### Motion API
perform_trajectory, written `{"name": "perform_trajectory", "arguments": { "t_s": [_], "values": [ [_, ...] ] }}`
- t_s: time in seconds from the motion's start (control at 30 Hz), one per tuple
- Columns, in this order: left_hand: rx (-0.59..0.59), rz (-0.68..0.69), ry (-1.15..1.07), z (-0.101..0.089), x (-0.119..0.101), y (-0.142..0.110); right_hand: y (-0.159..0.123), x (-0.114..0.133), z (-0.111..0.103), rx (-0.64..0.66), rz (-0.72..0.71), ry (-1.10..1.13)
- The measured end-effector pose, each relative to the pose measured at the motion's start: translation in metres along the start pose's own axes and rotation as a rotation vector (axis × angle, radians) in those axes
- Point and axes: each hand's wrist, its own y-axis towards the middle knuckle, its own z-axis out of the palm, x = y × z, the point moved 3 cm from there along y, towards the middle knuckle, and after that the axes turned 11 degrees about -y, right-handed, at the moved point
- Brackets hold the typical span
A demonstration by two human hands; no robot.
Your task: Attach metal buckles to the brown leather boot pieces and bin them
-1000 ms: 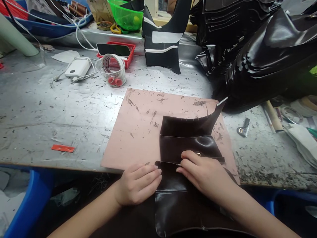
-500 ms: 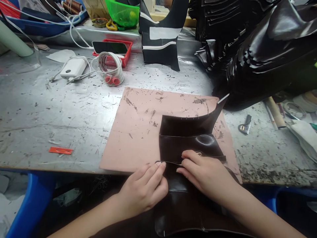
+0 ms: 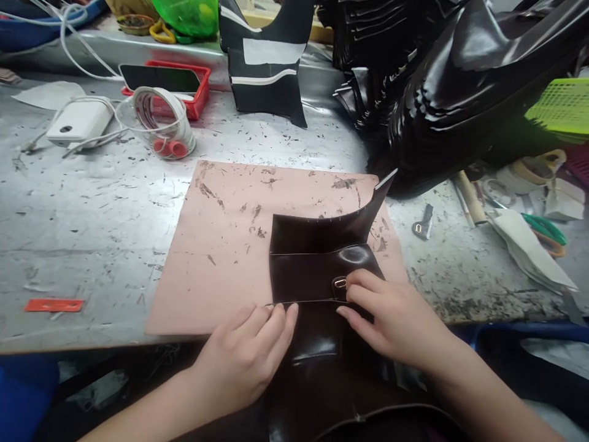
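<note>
A dark brown, glossy leather piece (image 3: 317, 276) lies partly on a pink board (image 3: 211, 233) and hangs over the bench's front edge. Along its crosswise seam, my left hand (image 3: 251, 353) pinches the left end with fingertips together. Farther right, my right hand (image 3: 396, 316) is closed on the same edge, thumb below and fingers above. Beside those fingers shows a small tab with a gold metal loop (image 3: 339, 283). The leather's lower part (image 3: 331, 380) drapes down toward me, below both hands.
Stacked black leather pieces (image 3: 451, 116) fill the back right. A black-and-white piece (image 3: 269, 73) stands at the back. To the left are a red basket (image 3: 202, 92) with a phone, a clear cup (image 3: 161, 123), a white charger (image 3: 80, 120) and an orange strip (image 3: 54, 305).
The view has swung right, so bench things appear farther left. My hands are wider apart along the seam, which looks straighter. More of the metal-looped tab is visible.
</note>
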Motion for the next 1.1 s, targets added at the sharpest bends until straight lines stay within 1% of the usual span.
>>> {"name": "perform_trajectory", "arguments": {
  "t_s": [0.17, 0.27, 0.33, 0.43, 0.5, 0.53, 0.57, 0.63, 0.73, 0.83, 0.9, 1.03, 1.1],
  "values": [
    [0.116, 0.051, -0.010, 0.002, 0.002, 0.013, 0.003, 0.000, 0.001, 0.007, -0.031, -0.016],
    [0.173, 0.067, -0.060, 0.004, 0.007, 0.025, 0.003, 0.001, 0.001, -0.004, -0.031, -0.016],
    [0.168, 0.068, -0.136, 0.006, 0.013, 0.033, 0.003, 0.001, 0.001, -0.016, -0.028, -0.015],
    [0.169, -0.008, -0.275, 0.011, 0.025, 0.042, 0.004, 0.002, 0.001, -0.016, -0.025, -0.012],
    [0.211, -0.087, -0.325, 0.017, 0.032, 0.046, 0.005, 0.002, 0.001, -0.010, -0.022, -0.008],
    [0.225, -0.101, -0.330, 0.019, 0.033, 0.048, 0.005, 0.002, 0.001, -0.009, -0.022, -0.008],
    [0.224, -0.091, -0.324, 0.020, 0.033, 0.049, 0.005, 0.001, 0.001, -0.010, -0.024, -0.008],
    [0.184, -0.021, -0.285, 0.021, 0.029, 0.049, 0.006, 0.001, 0.001, -0.012, -0.031, -0.011],
    [0.077, 0.092, -0.219, 0.017, 0.021, 0.047, 0.005, 0.001, 0.002, -0.020, -0.028, -0.002],
    [-0.005, 0.124, -0.206, 0.013, 0.018, 0.044, 0.005, 0.001, 0.003, -0.020, -0.011, 0.016],
    [0.000, 0.091, -0.209, 0.014, 0.019, 0.043, 0.004, 0.001, 0.004, -0.015, -0.012, 0.013],
    [0.073, -0.074, -0.229, 0.021, 0.026, 0.044, 0.005, 0.001, 0.004, -0.022, -0.033, 0.005],
    [0.099, -0.120, -0.238, 0.023, 0.028, 0.045, 0.005, 0.000, 0.004, -0.023, -0.031, -0.002]
  ]
}}
